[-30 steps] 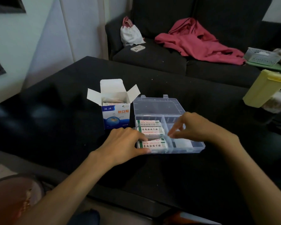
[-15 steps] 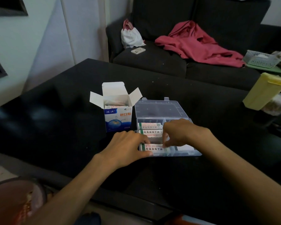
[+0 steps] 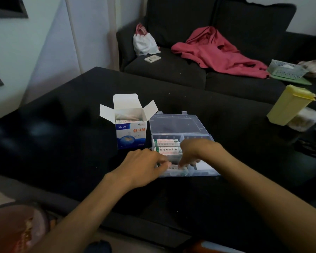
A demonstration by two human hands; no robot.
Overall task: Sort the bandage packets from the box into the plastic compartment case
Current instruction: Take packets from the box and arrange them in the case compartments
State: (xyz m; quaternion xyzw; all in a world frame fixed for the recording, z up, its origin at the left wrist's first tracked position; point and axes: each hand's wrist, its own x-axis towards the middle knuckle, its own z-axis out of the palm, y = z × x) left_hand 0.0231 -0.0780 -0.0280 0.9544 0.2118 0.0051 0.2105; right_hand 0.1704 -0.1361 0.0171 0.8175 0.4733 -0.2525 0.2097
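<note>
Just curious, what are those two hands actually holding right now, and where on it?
Both hands work the nearest bandage packet in the plastic case: left hand at its left end, right hand fingers on top. A firm hold cannot be told.

One head-worn wide-angle view looks forward and down from above the near edge of a black table (image 3: 62, 136). Both forearms enter from 6 o'clock, reaching toward the centre, close to the lens. The table fills the middle distance; a dark sofa (image 3: 171, 70) lies far off at 12 o'clock, a wall (image 3: 35, 42) at 10 o'clock.
</note>
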